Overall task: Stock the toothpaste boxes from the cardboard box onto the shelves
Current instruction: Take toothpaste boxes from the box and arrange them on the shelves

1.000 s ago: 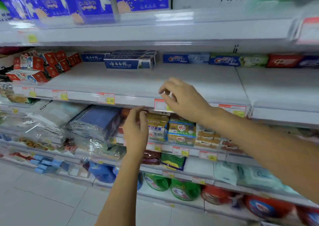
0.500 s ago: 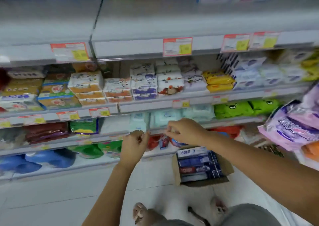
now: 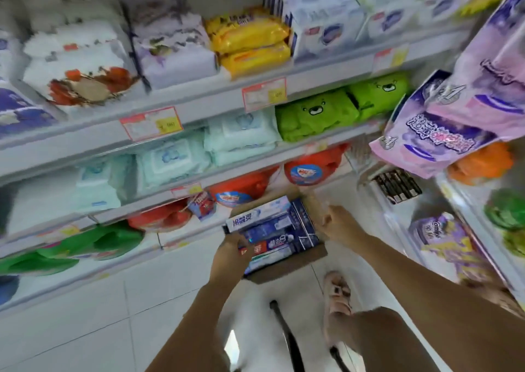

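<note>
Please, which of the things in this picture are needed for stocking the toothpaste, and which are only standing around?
Belong to the job:
cardboard box on the floor; toothpaste boxes inside it; left hand at them; right hand by the box's right side.

Only standing around:
yellow packs; green bear packs; pale wipe packs; red bottles; pink pack at the right.

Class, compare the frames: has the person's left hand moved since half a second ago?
Yes. The left hand was left of the cardboard box; now it overlaps its left edge.

white tiled floor [image 3: 85, 315] under an open cardboard box [image 3: 284, 271] of toothpaste boxes [image 3: 272, 229]
</note>
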Available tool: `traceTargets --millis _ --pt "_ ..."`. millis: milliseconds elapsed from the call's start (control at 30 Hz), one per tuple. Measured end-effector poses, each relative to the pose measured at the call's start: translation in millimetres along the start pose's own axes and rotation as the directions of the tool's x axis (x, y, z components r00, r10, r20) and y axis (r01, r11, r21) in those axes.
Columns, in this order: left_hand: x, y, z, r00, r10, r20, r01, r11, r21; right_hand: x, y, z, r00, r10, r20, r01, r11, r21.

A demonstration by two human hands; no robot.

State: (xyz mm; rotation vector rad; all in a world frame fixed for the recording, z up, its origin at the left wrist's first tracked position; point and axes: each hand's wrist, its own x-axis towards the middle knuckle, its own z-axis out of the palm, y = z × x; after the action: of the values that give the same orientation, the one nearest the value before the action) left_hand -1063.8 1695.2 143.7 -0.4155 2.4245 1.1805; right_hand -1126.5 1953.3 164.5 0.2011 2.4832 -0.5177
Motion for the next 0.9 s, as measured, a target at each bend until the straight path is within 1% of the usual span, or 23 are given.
traceTargets --millis 100,200,300,367,467,500,567,633,700,767,833,900 --pt "29.3 -16.1 33.9 0.998 -0.036 0.044 0.033 0.997 0.067 27.7 32.8 25.7 0.998 0.057 0.010 -0.057 0.996 0.066" --pt "59.5 -32.7 65.3 0.996 -0.057 0.061 0.049 0.990 0.135 57.8 58.1 60.6 0.995 0.075 0.058 -0.079 0.994 0.077" --pt "83.7 -50.2 90.7 0.999 0.007 0.035 -0.015 0.972 0.234 87.2 77.4 99.4 0.992 0.060 0.115 -0.069 0.995 0.077" --pt "99.1 -59.5 102.2 0.997 0.076 -0.012 -0.069 0.952 0.298 104.0 80.5 119.4 0.995 0.030 0.092 -0.041 0.993 0.113" --pt "121.5 -65.6 111.8 0.984 0.167 -0.060 -0.129 0.904 0.407 125.6 77.0 136.8 0.997 0.034 0.069 -0.042 0.993 0.108" --pt "128.8 -67.2 113.4 0.984 0.169 -0.058 -0.127 0.890 0.437 132.3 75.1 140.4 0.997 0.031 0.066 -0.039 0.992 0.119" --pt "142.5 -70.9 114.6 0.992 0.126 -0.021 -0.098 0.856 0.508 146.9 76.2 149.2 0.998 0.009 0.057 -0.018 0.988 0.151" --pt "156.3 -76.2 116.3 0.990 0.143 -0.003 -0.117 0.817 0.565 155.5 78.0 155.6 0.999 0.013 0.043 -0.022 0.978 0.207" --pt "166.9 -79.6 118.0 0.981 0.191 -0.023 -0.141 0.794 0.592 155.9 78.0 158.6 0.999 0.034 0.043 -0.044 0.965 0.258" --pt "172.6 -79.0 118.5 0.980 0.197 -0.040 -0.136 0.793 0.593 155.5 80.8 163.6 0.997 0.057 0.045 -0.068 0.952 0.299" --pt "172.9 -76.3 119.2 0.990 0.139 -0.023 -0.102 0.819 0.565 151.6 82.6 165.1 0.997 0.063 0.052 -0.077 0.940 0.331" --pt "167.5 -72.6 114.0 0.998 0.063 0.010 -0.060 0.872 0.486 148.0 84.4 164.2 0.996 0.063 0.061 -0.080 0.940 0.332"
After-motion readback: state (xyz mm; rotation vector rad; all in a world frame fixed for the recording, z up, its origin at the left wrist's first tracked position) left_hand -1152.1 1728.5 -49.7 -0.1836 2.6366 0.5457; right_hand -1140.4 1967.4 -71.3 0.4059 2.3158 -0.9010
